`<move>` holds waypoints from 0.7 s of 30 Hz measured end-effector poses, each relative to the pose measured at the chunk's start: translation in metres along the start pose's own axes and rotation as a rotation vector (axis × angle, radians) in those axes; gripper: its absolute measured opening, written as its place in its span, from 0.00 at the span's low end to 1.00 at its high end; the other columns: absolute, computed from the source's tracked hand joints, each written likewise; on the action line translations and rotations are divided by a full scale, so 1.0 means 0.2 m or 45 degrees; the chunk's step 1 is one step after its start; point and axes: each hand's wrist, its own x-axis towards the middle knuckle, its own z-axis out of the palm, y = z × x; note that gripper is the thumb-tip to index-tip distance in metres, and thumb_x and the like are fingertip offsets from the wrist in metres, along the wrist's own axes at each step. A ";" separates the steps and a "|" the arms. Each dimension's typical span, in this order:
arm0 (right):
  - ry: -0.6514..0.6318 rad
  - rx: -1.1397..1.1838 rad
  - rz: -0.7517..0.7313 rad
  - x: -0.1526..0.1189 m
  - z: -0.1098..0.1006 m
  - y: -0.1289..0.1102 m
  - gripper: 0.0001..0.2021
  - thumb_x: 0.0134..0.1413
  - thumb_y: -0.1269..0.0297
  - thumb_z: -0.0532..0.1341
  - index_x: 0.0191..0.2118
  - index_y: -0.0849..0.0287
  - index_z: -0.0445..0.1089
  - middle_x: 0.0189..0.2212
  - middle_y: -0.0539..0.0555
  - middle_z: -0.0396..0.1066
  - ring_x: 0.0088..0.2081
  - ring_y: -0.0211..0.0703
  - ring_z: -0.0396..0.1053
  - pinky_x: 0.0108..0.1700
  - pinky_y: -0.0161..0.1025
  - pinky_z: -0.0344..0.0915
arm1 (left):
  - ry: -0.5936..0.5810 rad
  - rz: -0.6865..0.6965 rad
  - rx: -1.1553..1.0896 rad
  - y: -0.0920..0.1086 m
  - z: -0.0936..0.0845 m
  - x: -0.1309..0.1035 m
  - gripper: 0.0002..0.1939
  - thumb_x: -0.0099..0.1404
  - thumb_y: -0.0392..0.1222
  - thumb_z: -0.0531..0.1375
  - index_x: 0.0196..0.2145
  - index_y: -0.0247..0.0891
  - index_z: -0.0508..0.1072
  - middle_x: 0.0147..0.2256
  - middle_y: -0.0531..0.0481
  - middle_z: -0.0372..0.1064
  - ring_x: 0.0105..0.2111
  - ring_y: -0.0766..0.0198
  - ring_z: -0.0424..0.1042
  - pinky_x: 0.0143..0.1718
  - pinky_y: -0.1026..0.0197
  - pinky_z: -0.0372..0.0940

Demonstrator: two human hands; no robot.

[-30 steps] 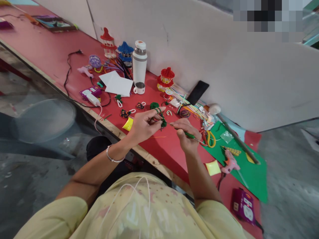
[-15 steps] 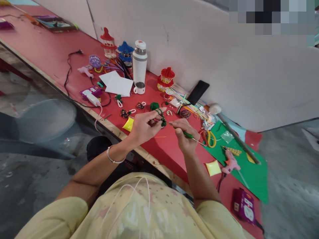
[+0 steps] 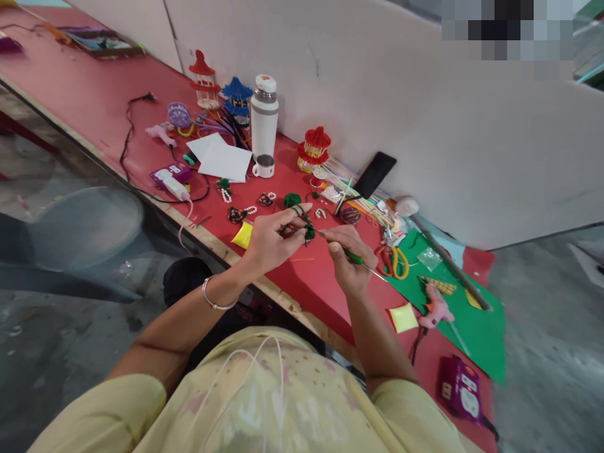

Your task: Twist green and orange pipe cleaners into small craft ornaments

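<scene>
A person in a yellow top works over a long red surface edged in bare wood, the left hand pinching a small dark-green piece of yarn work between thumb and fingers, a green strand looped over the extended index finger. The right hand, its fingers closed around a slim metal hook with a green handle, points the tip at the yarn; whether it passes through a loop cannot be told. Just beyond the left fingers sits a dark-green ball of yarn; farther off stand a white metal-banded bottle and a small white cup, beside white paper sheets. Past the right fingers, a black phone leans up, while a flat green sheet lies to their right, a pink glue gun at its edge. A pale wall panel backs the surface, a round grey stool stands well left of the fingers, and grey floor spreads to the right
</scene>
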 end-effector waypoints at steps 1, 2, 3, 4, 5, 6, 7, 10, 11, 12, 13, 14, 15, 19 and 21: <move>0.002 0.010 -0.011 0.00 0.00 0.00 0.07 0.60 0.64 0.65 0.43 0.49 0.79 0.38 0.54 0.81 0.40 0.48 0.77 0.45 0.52 0.73 | 0.001 -0.003 -0.004 0.00 0.00 0.00 0.14 0.57 0.36 0.62 0.42 0.35 0.80 0.31 0.47 0.77 0.21 0.72 0.62 0.22 0.68 0.59; 0.006 0.020 -0.013 0.00 0.00 0.00 0.07 0.60 0.64 0.65 0.43 0.49 0.80 0.38 0.54 0.81 0.40 0.48 0.77 0.45 0.52 0.73 | 0.001 -0.010 -0.007 0.01 0.00 0.00 0.14 0.57 0.36 0.62 0.41 0.35 0.80 0.31 0.47 0.77 0.21 0.72 0.62 0.22 0.68 0.59; 0.014 0.030 -0.007 0.00 0.00 0.00 0.07 0.60 0.64 0.65 0.42 0.49 0.80 0.38 0.53 0.81 0.40 0.48 0.77 0.45 0.52 0.73 | 0.003 -0.021 -0.009 0.01 0.00 0.00 0.13 0.57 0.36 0.62 0.40 0.35 0.80 0.31 0.47 0.77 0.20 0.72 0.63 0.22 0.67 0.59; 0.023 0.041 0.006 0.00 0.00 0.00 0.07 0.60 0.64 0.65 0.42 0.49 0.80 0.37 0.53 0.81 0.39 0.48 0.77 0.45 0.52 0.73 | 0.005 -0.032 -0.009 0.01 0.00 0.00 0.13 0.57 0.36 0.62 0.40 0.35 0.80 0.32 0.47 0.77 0.20 0.72 0.63 0.22 0.67 0.59; 0.031 0.052 0.024 0.00 -0.01 0.00 0.06 0.61 0.63 0.64 0.41 0.50 0.80 0.37 0.53 0.81 0.39 0.48 0.77 0.45 0.52 0.73 | 0.006 -0.040 -0.007 0.01 0.00 0.00 0.12 0.57 0.36 0.62 0.39 0.35 0.80 0.32 0.46 0.77 0.20 0.72 0.63 0.22 0.67 0.59; 0.039 0.060 0.043 0.00 -0.01 0.00 0.06 0.61 0.63 0.64 0.41 0.50 0.80 0.37 0.53 0.81 0.39 0.48 0.76 0.45 0.52 0.73 | 0.009 -0.041 -0.003 0.01 0.00 0.00 0.12 0.57 0.36 0.62 0.39 0.35 0.80 0.32 0.46 0.77 0.20 0.72 0.63 0.22 0.67 0.59; 0.044 0.066 0.061 0.00 -0.01 0.00 0.06 0.61 0.63 0.64 0.41 0.50 0.80 0.36 0.53 0.81 0.39 0.48 0.76 0.45 0.51 0.73 | 0.011 -0.037 -0.001 0.01 0.00 0.00 0.12 0.57 0.35 0.62 0.39 0.35 0.81 0.32 0.46 0.78 0.20 0.72 0.63 0.22 0.67 0.59; 0.039 0.085 0.078 0.00 -0.01 0.00 0.06 0.61 0.62 0.64 0.41 0.50 0.80 0.36 0.54 0.80 0.39 0.47 0.76 0.44 0.51 0.73 | 0.008 -0.019 -0.020 0.00 0.01 0.00 0.16 0.57 0.35 0.62 0.43 0.35 0.80 0.33 0.47 0.77 0.21 0.72 0.64 0.22 0.68 0.60; 0.037 0.096 0.075 0.00 0.00 0.00 0.06 0.61 0.62 0.64 0.40 0.51 0.80 0.36 0.54 0.80 0.39 0.47 0.76 0.44 0.51 0.73 | 0.007 -0.021 -0.032 0.00 0.01 0.00 0.18 0.57 0.35 0.62 0.46 0.35 0.80 0.32 0.47 0.77 0.22 0.72 0.65 0.23 0.68 0.60; 0.035 0.109 0.069 0.00 0.00 0.00 0.06 0.61 0.63 0.64 0.40 0.51 0.80 0.36 0.54 0.81 0.39 0.47 0.76 0.44 0.50 0.73 | 0.004 -0.024 -0.041 0.00 0.01 0.00 0.20 0.57 0.35 0.62 0.48 0.35 0.79 0.32 0.48 0.77 0.22 0.72 0.65 0.23 0.69 0.60; 0.035 0.120 0.065 0.00 0.00 0.00 0.06 0.61 0.63 0.64 0.40 0.51 0.80 0.36 0.54 0.81 0.39 0.47 0.76 0.44 0.50 0.72 | 0.001 -0.023 -0.045 0.00 0.01 0.00 0.21 0.57 0.35 0.62 0.50 0.35 0.78 0.31 0.49 0.77 0.22 0.72 0.65 0.23 0.69 0.60; 0.036 0.127 0.063 0.00 0.00 0.00 0.06 0.61 0.64 0.64 0.40 0.51 0.80 0.36 0.54 0.81 0.38 0.47 0.75 0.44 0.50 0.72 | 0.001 -0.018 -0.042 0.00 0.01 0.00 0.22 0.57 0.35 0.62 0.51 0.34 0.78 0.31 0.49 0.76 0.22 0.72 0.65 0.23 0.69 0.59; 0.038 0.128 0.064 0.00 0.00 0.00 0.07 0.61 0.64 0.64 0.40 0.50 0.80 0.35 0.53 0.80 0.38 0.47 0.75 0.44 0.50 0.72 | 0.003 -0.010 -0.033 0.00 0.01 0.00 0.21 0.57 0.35 0.62 0.50 0.34 0.78 0.31 0.49 0.76 0.22 0.73 0.64 0.23 0.69 0.59; 0.040 0.106 0.050 0.00 0.00 0.00 0.07 0.61 0.65 0.64 0.42 0.50 0.80 0.36 0.54 0.81 0.39 0.47 0.75 0.44 0.50 0.71 | 0.006 0.010 -0.013 0.01 0.01 0.00 0.14 0.57 0.35 0.62 0.42 0.33 0.80 0.32 0.48 0.76 0.22 0.73 0.63 0.23 0.69 0.59; 0.037 0.091 0.039 0.00 0.00 0.00 0.07 0.60 0.66 0.64 0.42 0.51 0.80 0.37 0.54 0.81 0.39 0.47 0.75 0.45 0.51 0.71 | -0.010 0.007 -0.020 0.01 0.01 0.00 0.14 0.57 0.35 0.62 0.42 0.33 0.80 0.31 0.48 0.76 0.21 0.73 0.63 0.23 0.69 0.59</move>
